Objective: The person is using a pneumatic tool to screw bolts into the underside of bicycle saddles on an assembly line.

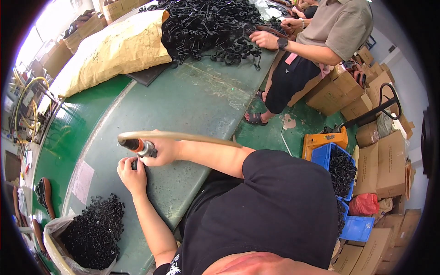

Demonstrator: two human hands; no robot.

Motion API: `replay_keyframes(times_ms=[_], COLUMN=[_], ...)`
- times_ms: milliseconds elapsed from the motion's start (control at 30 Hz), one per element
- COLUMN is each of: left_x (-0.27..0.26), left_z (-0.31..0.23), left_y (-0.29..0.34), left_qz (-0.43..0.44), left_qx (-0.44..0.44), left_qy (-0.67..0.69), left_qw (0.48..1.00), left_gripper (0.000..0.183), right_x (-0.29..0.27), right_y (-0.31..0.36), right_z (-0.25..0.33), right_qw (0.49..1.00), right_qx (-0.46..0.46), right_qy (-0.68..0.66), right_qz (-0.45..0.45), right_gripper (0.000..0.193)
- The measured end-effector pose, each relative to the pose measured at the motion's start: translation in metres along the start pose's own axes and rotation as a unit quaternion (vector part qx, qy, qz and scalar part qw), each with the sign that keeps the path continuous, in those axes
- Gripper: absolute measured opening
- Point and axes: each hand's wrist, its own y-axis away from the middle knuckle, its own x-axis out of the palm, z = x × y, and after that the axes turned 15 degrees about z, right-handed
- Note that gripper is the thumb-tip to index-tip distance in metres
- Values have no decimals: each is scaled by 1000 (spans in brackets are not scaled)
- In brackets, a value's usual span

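Observation:
My right hand (164, 152) is wrapped round an air screwdriver (135, 145) with an orange and black end and a silver body. A tan air hose (183, 136) runs from its end back over my right forearm. Close against it, my left hand (131, 176) has its fingers closed on a small black part (134, 164) at the green tabletop (174, 107). The tool's tip is hidden by my hands. Toward the front left, small black parts (94, 231) spill from a clear plastic bag (54, 229).
A large heap of black clips (206, 30) and a yellow sack (114, 48) lie at the far end. A co-worker (339, 27) stands at the far right, hands at the heap. A pallet jack (324, 140), blue crates (357, 228) and cartons (389, 167) stand on my right.

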Motion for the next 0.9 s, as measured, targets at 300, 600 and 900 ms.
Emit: replay_keyframes(times_ms=[300, 600, 900], left_x=[1, 0, -5], left_z=[-6, -9, -17], left_y=[-2, -4, -7], left_qz=[-12, -12, 4], left_qx=[-13, -18, -34], left_qy=[-21, -3, 1], left_qw=[1000, 1000, 999], left_gripper=[20, 16, 15], right_x=[5, -12, -14], right_y=[12, 18, 16], right_z=[7, -8, -16], right_qw=[998, 991, 978], right_qx=[13, 23, 41], right_qy=[-55, -129, -203], right_qz=[-2, 28, -11], right_gripper=[28, 26, 33])
